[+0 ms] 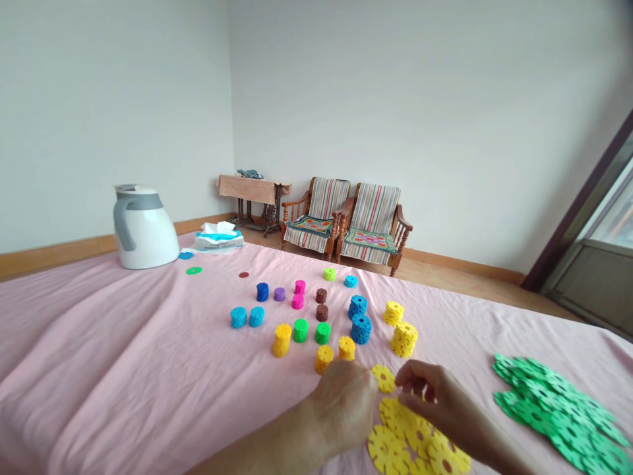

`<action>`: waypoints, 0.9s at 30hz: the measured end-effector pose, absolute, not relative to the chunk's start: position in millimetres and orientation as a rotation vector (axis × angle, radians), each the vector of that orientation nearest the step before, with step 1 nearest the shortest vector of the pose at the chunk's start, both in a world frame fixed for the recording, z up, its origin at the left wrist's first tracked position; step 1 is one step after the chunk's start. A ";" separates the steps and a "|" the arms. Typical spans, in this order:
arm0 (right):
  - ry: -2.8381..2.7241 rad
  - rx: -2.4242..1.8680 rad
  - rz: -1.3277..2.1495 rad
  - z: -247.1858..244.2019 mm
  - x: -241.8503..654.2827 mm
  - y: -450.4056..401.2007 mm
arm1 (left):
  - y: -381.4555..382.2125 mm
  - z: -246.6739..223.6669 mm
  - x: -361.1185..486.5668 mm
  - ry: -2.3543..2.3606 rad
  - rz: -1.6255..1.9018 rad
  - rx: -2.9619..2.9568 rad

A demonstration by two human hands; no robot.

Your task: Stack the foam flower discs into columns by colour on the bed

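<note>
Near the table's front, my left hand point(346, 401) is closed, its fingers mostly hidden behind its back. A yellow notched plastic disc point(383, 379) sticks out at its right side, tilted up and apparently pinched there. Just right of that disc is my right hand point(432, 389), fingers loosely curled and apart, with nothing visible in them. Its fingertips come close to the disc's edge; I cannot tell if they touch. Below both hands lies a loose pile of larger-looking yellow discs point(389, 450). Orange-yellow stacks point(324, 359) stand just beyond my left hand.
Short stacks of discs stand mid-table: blue point(361, 329), yellow point(404, 340), green point(323, 333), brown, pink and purple. Green discs point(558, 402) spread at right. A white jug point(148, 231) and tissue box point(220, 243) stand far left on the pink cloth point(123, 369).
</note>
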State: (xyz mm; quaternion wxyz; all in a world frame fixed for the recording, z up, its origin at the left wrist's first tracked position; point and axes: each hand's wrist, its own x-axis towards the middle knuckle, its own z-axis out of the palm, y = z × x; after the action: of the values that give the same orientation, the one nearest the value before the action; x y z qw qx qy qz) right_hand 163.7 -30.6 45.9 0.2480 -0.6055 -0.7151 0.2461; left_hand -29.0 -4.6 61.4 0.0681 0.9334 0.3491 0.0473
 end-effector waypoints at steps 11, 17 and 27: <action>-2.181 -1.577 0.862 64.9 160.4 -49.1 | -11.2 58.2 -31.1 1.004 0.086 2.849; -2.046 -1.585 0.607 45.3 162.9 -35.8 | -11.9 55.7 -32.9 1.034 0.050 2.873; -1.888 -1.655 0.327 15.0 142.8 -16.3 | -11.3 52.3 -33.5 1.084 0.044 2.877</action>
State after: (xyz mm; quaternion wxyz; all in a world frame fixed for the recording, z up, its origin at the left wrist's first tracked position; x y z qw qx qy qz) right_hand 142.8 -16.3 15.0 0.3002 -0.6235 -0.7113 0.1231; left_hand -33.5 -11.3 52.3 0.0335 0.9351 0.3525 0.0143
